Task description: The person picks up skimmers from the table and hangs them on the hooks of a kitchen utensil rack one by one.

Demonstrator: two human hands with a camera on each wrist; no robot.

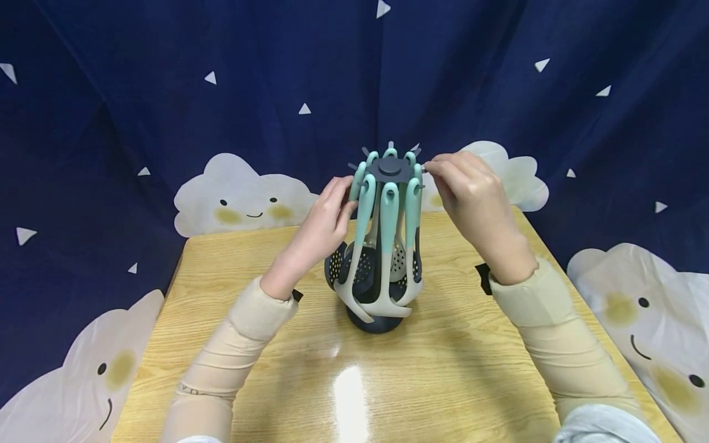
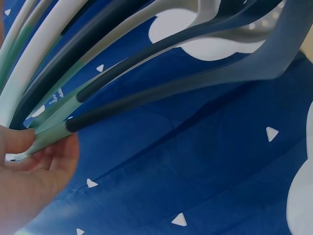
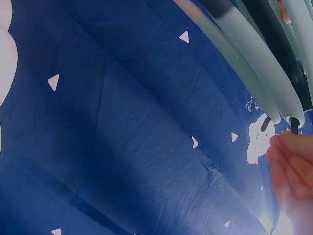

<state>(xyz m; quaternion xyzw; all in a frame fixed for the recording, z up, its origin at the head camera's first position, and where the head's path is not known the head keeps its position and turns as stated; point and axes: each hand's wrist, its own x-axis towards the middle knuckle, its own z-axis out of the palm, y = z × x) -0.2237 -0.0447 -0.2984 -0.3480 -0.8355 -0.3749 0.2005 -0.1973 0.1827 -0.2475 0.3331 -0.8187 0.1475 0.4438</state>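
Observation:
A dark rotating utensil rack [image 1: 389,166] stands upright on the table, hung all round with kitchen utensils that have mint handles. My left hand [image 1: 328,212] is at the rack's left side. Its thumb and fingers pinch the mint handle [image 2: 51,134] of a dark-necked utensil near its upper end; in the left wrist view this utensil's broad dark head [image 2: 288,44] is partly cut off. On the other side, my right hand [image 1: 471,191] pinches the tip of one of the rack's dark hooks [image 3: 294,126], right below the hole of a mint handle [image 3: 264,54].
The wooden table [image 1: 249,369] carries the rack's round dark base [image 1: 375,324] near its far half. Pale spatulas and dark perforated heads [image 1: 334,264] hang close together. Behind the table hangs a blue curtain [image 1: 266,80] with white clouds and triangles.

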